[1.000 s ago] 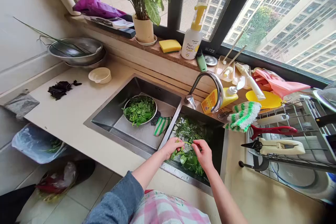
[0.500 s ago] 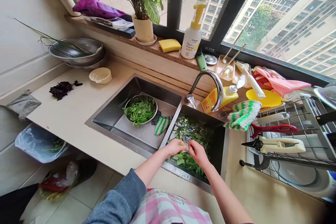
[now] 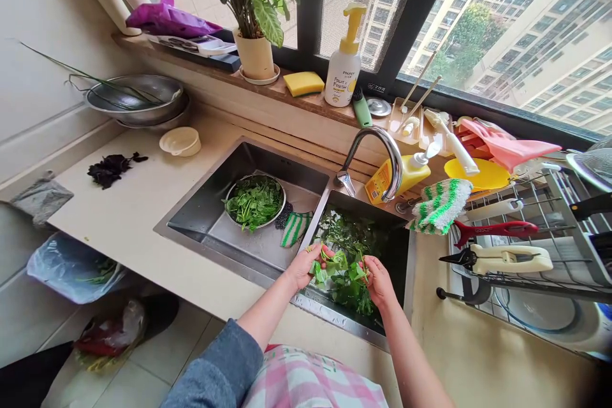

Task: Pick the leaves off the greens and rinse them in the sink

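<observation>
Over the right sink basin (image 3: 394, 248), which holds water and loose greens, both my hands hold leafy greens (image 3: 338, 262). My left hand (image 3: 305, 264) has its fingers closed on stems and leaves at the basin's left side. My right hand (image 3: 379, 280) pinches the leaves at the other end, a short way to the right. Beneath them, more leafy greens (image 3: 351, 296) float in the water. In the left basin (image 3: 201, 204) stands a round bowl (image 3: 285, 199) heaped with picked greens (image 3: 255, 201). A green-and-white striped cloth (image 3: 296, 228) lies beside the bowl.
A curved faucet (image 3: 394, 159) rises behind the basins. To the right are a striped cloth (image 3: 440, 204) and a dish rack (image 3: 568, 242) with scissors (image 3: 507, 259). Dark leaves (image 3: 112, 170) and a cream bowl (image 3: 180, 141) lie on the left counter, above a bin bag (image 3: 67, 274).
My hands came together over the right basin, then moved apart. Now leafy greens stretch between them, with more leaves showing than before. The view has shifted slightly.
</observation>
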The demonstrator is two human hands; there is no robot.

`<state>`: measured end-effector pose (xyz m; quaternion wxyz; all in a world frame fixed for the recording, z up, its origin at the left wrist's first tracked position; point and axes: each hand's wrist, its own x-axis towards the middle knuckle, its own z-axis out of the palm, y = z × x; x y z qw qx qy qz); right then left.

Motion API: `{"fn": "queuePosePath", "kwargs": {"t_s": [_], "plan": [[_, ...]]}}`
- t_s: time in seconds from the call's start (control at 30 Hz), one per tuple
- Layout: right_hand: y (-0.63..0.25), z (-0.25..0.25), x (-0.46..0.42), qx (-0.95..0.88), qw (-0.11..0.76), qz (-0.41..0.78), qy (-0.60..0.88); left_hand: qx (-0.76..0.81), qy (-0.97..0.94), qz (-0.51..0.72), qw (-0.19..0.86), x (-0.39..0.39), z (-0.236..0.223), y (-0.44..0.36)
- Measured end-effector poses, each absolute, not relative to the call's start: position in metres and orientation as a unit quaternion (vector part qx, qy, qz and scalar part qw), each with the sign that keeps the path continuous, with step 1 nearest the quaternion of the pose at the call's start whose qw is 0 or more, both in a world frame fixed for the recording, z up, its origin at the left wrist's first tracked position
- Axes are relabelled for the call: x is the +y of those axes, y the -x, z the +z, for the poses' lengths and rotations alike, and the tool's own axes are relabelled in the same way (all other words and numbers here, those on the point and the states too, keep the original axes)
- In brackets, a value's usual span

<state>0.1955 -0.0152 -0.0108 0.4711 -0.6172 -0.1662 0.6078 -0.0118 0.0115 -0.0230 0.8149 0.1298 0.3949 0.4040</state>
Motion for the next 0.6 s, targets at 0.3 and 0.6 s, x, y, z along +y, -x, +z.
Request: {"fn": "queuePosePath", "kwargs": {"t_s": [0.3, 0.6], "plan": [[-0.183, -0.005, -0.019, -0.039, 0.473, 0.633, 0.612, 0.397, -0.034, 0.414, 0.819, 0.005, -0.028, 0.005], [-0.161, -0.008, -0.021, -0.264, 0.456, 0.517, 0.675, 0.471, -0.452, 0.349, 0.673, -0.003, -0.010, -0.011]]}}
